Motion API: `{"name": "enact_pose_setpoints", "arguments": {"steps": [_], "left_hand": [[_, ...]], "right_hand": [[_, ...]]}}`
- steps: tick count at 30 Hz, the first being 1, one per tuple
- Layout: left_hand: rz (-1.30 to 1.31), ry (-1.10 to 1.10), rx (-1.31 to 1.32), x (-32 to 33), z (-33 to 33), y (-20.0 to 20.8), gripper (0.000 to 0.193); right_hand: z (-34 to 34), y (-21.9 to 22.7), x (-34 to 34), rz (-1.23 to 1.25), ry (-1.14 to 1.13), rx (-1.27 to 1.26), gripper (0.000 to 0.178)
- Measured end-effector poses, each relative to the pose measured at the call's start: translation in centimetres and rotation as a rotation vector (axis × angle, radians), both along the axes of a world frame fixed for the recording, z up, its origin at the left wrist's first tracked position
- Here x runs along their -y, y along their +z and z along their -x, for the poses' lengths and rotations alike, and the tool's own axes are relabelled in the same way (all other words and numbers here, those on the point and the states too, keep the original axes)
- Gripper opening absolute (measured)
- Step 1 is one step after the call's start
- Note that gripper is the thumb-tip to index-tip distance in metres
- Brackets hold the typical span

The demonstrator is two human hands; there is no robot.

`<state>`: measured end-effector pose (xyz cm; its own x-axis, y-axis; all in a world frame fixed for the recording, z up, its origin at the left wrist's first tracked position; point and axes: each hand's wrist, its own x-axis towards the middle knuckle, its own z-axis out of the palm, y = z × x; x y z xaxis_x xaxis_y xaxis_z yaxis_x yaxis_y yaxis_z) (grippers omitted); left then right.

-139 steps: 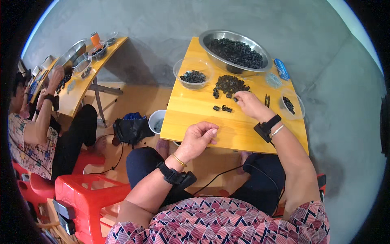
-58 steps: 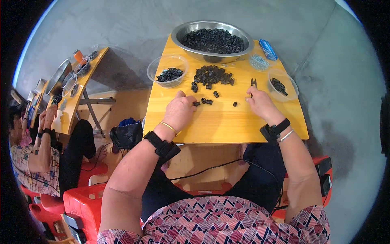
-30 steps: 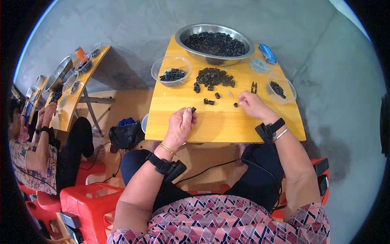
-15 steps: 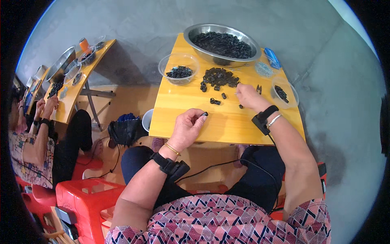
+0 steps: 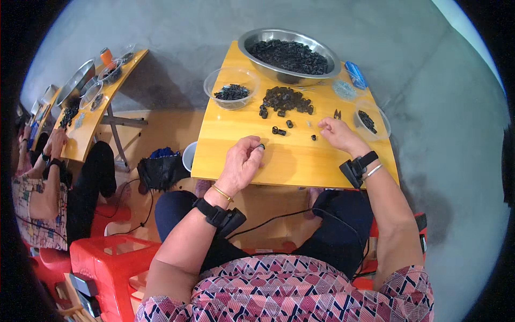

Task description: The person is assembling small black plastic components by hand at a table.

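My left hand [image 5: 241, 162] is closed over the near part of the yellow table [image 5: 214, 166]. It pinches a small black plastic part [image 5: 261, 146] between thumb and fingertips. My right hand [image 5: 341, 136] hovers to the right with its fingers curled together; whatever is between the fingertips is too small to make out. Just left of those fingertips lie tiny silvery pieces [image 5: 309, 123]. Several loose black parts [image 5: 278, 131] rest between the hands, in front of a pile of black parts [image 5: 287, 100]. Small dark snips [image 5: 337, 114] stand out behind my right hand.
A big steel basin [image 5: 289, 56] of black parts stands at the back. Clear plastic bowls sit left [image 5: 232, 88] and right [image 5: 372, 121]. A blue packet [image 5: 355, 75] lies beside silvery bits [image 5: 344, 89]. Leftward, a co-worker sits at another table [image 5: 96, 126]; a red stool [image 5: 110, 268] is nearby.
My right hand has drawn back rightward from the tiny silvery pieces, leaving them uncovered. My left hand still holds the black part. The whole view has shifted slightly.
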<state>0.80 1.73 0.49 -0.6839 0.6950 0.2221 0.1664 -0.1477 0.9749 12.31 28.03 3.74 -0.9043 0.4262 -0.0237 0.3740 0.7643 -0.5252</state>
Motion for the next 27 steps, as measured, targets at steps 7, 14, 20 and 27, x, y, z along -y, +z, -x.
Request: {"name": "enact_pose_setpoints", "arguments": {"steps": [7, 14, 20, 27], "left_hand": [[0.041, -0.007, 0.022, 0.5, -0.3, 0.5, 0.018], [0.066, -0.062, 0.001, 0.7, 0.1, 0.3, 0.019], [0.022, -0.013, 0.037, 0.3, 0.0, -0.4, 0.015], [0.027, -0.019, 0.001, 0.5, -0.1, -0.2, 0.016]], "right_hand": [[0.6, 0.1, -0.5, -0.03, 0.062, -0.027, 0.016], [4.4, 0.7, 2.3, -0.138, 0.147, -0.056, 0.013], [4.6, -0.2, 2.6, -0.265, 0.173, -0.033, 0.011], [3.4, 4.9, 1.9, -0.259, 0.011, -0.264, 0.014]]}}
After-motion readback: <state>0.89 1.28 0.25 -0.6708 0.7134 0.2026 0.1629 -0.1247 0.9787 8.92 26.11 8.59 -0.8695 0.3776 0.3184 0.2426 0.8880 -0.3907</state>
